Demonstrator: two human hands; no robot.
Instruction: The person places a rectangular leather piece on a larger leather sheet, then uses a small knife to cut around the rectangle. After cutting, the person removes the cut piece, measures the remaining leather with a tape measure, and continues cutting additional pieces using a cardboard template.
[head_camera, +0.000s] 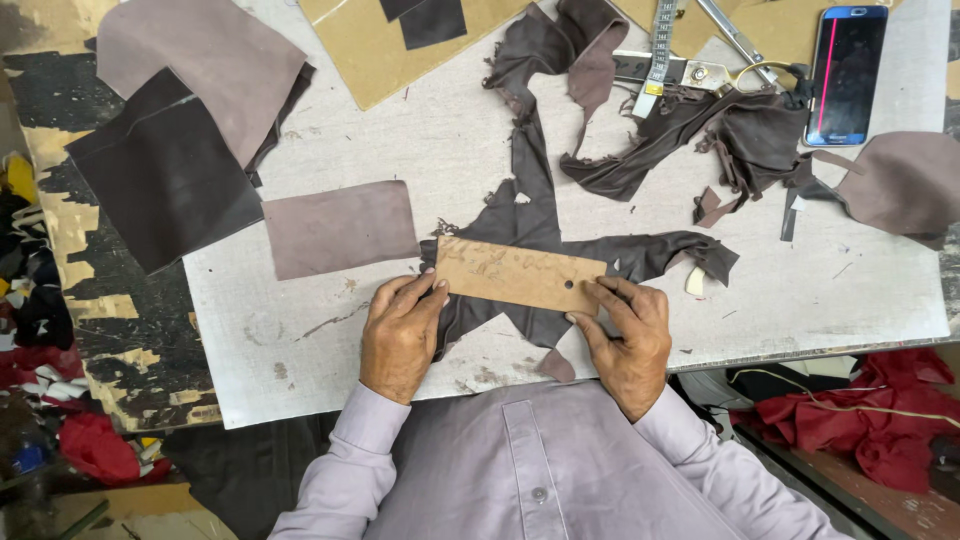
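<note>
Work board: a large pale grey, scuffed rectangular board (780, 300) lies across a worn yellow-and-black painted table (110, 330); everything being handled rests on it.

Dark leather sheet: a big dark brown rectangular leather piece (165, 180) sits at the board's left edge, half under a lighter mauve leather piece (205, 70).

Ragged offcut: a long, dark brown, ragged-edged leather offcut (530, 215) runs from the top centre down toward the person, spreading out under the template.

Mauve rectangle: a flat, dusty mauve rectangular leather patch (340, 228) lies just left of the template, apart from it.

Template: a tan rectangular cardboard template with a small round hole near its right end (520, 273) lies flat on the ragged offcut, near the board's front edge, slightly tilted.

Left hand: the left hand (400, 335) lies palm down, fingertips pressed on the template's left end, fingers close together.

Right hand: the right hand (628, 335) lies palm down, fingers spread a little, tips pinning the template's right end near the hole.

Phone: a dark-screened smartphone (846, 72) lies at the top right.

Scissors: metal scissors with brass-coloured handles (740, 55) lie beside the phone.

Tape: a pale measuring tape (657, 55) drapes over the scraps at the top.
</note>
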